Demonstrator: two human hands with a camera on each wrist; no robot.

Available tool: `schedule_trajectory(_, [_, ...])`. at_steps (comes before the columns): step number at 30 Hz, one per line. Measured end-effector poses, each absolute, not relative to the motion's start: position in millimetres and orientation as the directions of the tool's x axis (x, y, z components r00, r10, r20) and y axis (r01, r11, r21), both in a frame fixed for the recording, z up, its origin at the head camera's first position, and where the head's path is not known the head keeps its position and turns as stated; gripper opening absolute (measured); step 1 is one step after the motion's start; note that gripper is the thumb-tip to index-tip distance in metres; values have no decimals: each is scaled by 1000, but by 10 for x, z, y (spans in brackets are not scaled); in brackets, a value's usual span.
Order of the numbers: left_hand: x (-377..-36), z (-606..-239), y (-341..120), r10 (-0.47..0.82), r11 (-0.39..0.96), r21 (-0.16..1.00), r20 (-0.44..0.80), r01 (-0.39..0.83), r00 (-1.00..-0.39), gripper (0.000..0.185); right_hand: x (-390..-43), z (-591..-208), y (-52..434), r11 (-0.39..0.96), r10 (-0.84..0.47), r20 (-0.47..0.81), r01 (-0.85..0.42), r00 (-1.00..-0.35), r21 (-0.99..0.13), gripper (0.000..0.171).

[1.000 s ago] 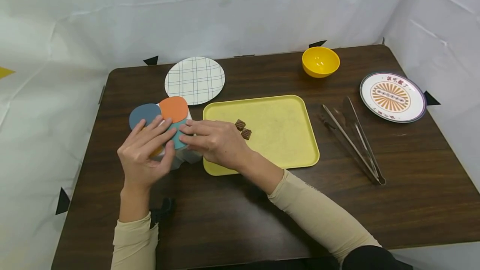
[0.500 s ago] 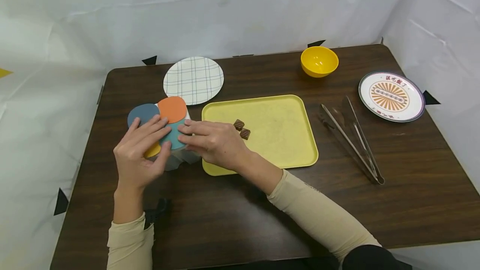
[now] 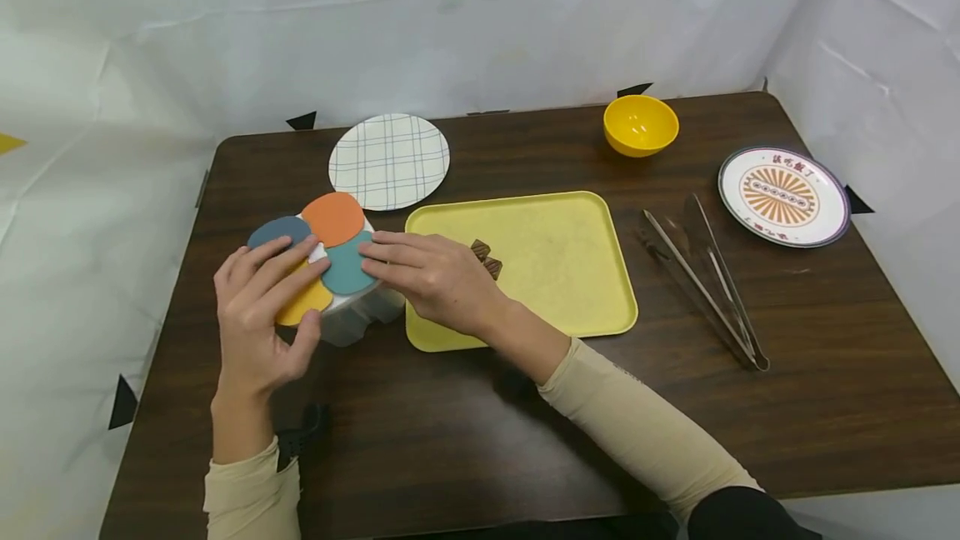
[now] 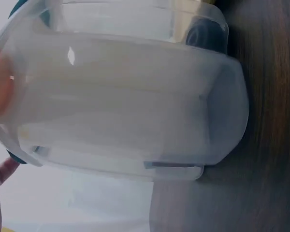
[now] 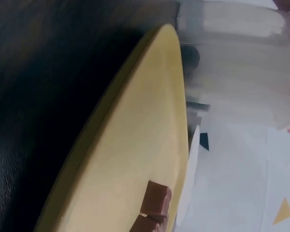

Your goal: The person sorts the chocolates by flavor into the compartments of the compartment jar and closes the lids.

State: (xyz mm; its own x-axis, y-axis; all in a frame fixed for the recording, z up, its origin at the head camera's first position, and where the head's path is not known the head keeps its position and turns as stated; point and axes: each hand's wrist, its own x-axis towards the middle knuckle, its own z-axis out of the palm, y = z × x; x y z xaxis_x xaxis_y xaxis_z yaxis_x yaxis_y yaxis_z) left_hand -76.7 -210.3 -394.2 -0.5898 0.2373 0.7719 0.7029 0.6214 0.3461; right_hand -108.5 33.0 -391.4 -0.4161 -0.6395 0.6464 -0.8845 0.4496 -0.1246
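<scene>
A translucent plastic container with a lid of blue, orange, teal and yellow round flaps stands on the dark table, just left of a yellow tray. My left hand grips it: fingers lie over the yellow flap and the thumb presses the side wall. The straight fingers of my right hand press on the teal flap. The left wrist view is filled by the container's cloudy wall. Two brown chocolate pieces lie on the tray behind my right hand; the right wrist view shows a chocolate piece.
A checked plate lies behind the container. A yellow bowl stands at the back, a patterned plate at the far right, and metal tongs right of the tray. White sheets wall in the table.
The container has shifted slightly left and tipped so its lid faces more upward. My left hand has slid left and down with it; the right hand stays on the teal flap.
</scene>
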Motion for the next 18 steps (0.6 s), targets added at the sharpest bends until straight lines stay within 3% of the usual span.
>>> schedule_trajectory(11, [-650, -3876, -2114, 283, 598, 315, 777, 737, -562, 55, -1121, -3851, 358, 517, -672, 541, -843, -506, -145, 43])
schedule_trajectory(18, [-650, -3887, -2041, 246, 623, 290, 809, 727, -534, 54, -1081, -3807, 329, 374, -757, 517, -914, -399, -158, 54])
